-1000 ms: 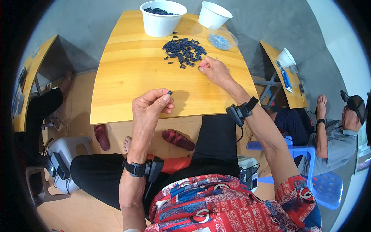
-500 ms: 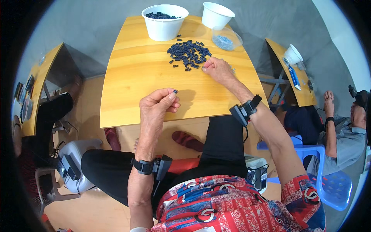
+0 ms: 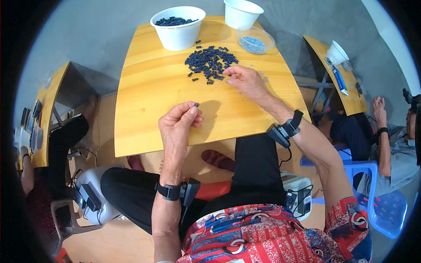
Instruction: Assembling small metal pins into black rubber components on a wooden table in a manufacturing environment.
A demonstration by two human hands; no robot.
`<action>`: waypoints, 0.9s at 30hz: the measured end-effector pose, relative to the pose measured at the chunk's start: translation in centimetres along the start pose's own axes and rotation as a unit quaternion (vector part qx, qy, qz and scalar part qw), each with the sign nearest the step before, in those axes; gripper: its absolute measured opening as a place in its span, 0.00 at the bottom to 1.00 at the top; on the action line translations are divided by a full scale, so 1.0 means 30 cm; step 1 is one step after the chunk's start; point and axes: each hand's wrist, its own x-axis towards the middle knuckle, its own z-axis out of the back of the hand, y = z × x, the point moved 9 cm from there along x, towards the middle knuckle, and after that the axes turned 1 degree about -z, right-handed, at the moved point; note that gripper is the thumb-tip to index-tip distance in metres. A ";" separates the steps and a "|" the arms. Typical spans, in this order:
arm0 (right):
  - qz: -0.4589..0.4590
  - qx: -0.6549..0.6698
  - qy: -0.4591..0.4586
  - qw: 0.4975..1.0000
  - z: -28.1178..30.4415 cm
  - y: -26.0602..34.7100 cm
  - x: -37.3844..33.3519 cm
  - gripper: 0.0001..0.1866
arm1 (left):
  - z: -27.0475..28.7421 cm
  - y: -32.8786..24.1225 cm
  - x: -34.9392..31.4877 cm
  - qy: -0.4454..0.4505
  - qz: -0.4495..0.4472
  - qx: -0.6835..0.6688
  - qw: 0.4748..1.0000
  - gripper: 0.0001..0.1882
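My left hand (image 3: 179,120) is raised over the near part of the table, pinching a small dark plastic piece (image 3: 196,104) between thumb and forefinger. My right hand (image 3: 247,81) reaches to the right edge of a loose pile of small dark plastic pieces (image 3: 206,61). Its thumb and forefinger are closed at the tips, with a small dark bit showing there; the fingers partly hide it. Just beyond this hand lie several tiny pale metallic parts (image 3: 264,77).
A white tub (image 3: 177,37) of dark pieces stands at the back, with another white tub (image 3: 242,15) to its right. Before that, a clear bowl (image 3: 263,48) holds small bluish-silver parts. Other people sit by side tables (image 3: 337,79) at left and right.
The whole view has shifted slightly. My right hand has drawn a little away from the pale metallic parts, showing more of them. My left hand keeps its pinch.
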 end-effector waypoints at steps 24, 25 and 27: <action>0.133 -0.200 0.019 0.970 -0.003 0.072 -0.078 0.05 | -0.006 0.008 -0.006 0.001 -0.008 0.023 1.000 0.06; 0.138 -0.203 0.018 0.969 0.011 0.061 -0.097 0.05 | -0.009 0.008 -0.005 -0.002 0.000 0.021 1.000 0.06; 0.144 -0.200 0.018 0.969 0.023 0.063 -0.135 0.04 | -0.017 -0.003 -0.002 -0.003 0.001 0.028 1.000 0.06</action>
